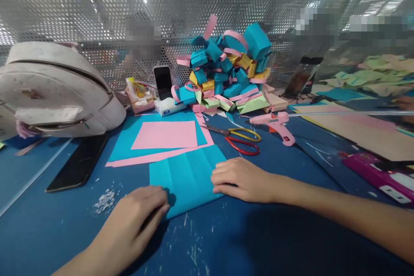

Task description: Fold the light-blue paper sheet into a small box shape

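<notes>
A blue sheet of paper (189, 177) with several parallel crease lines lies on the blue table. My left hand (137, 213) is closed on its lower left edge, fingers together and thumb at the near side. At the right edge, my right hand (241, 180) has its fingers curled over the paper. Just beyond the creased sheet is a stack of paper with a pink sheet (164, 135) on top of larger blue and pink ones. Scissors (228, 133) with one yellow and one red handle lie behind my right hand, blades pointing left.
Folded paper pieces (223, 71) form a tall heap at the back. A pink glue gun (274, 125) and a purple power strip (378, 172) are on the right. Leftward are a white backpack (58, 90), a black phone (79, 164) and white scraps (106, 201). Another person's hand (406, 105) shows far right.
</notes>
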Demonstrator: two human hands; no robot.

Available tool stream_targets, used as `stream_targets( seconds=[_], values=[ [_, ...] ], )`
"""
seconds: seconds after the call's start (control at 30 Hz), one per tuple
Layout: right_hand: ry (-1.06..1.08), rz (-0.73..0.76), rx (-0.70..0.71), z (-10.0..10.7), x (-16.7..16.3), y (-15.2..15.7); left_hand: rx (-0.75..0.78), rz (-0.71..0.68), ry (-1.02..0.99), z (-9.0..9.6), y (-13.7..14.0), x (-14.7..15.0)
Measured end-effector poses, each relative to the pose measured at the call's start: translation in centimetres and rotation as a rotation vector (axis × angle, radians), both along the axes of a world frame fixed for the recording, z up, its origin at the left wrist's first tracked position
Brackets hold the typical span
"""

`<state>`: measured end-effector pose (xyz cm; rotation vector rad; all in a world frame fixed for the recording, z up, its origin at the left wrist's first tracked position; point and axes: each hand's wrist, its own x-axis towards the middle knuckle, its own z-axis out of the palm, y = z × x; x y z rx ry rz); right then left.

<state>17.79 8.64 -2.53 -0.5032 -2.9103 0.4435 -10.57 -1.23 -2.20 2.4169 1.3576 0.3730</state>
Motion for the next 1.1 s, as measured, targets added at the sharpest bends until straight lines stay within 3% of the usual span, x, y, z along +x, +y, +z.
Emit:
stream_targets(
  seconds=[0.3,0.67,0.9,1.1],
  values=[
    [-0.068,0.022,0.047,-0.2,-0.1,-0.1,0.067,-0.057,0.199,0.3,0.4,0.4],
    [-0.104,0.024,0.139,-1.1,0.0,-0.4,0.185,-0.108,0.197,-0.1,0.9,0.3],
    [-0.055,0.024,0.228,-1.4,0.2,-0.5,0.313,-0.126,0.330,-1.5,0.5,0.0],
    [-0.059,0.023,0.208,-1.6,0.3,-0.3,0.363,-0.142,0.347,-1.5,1.0,-0.2]
  ],
)
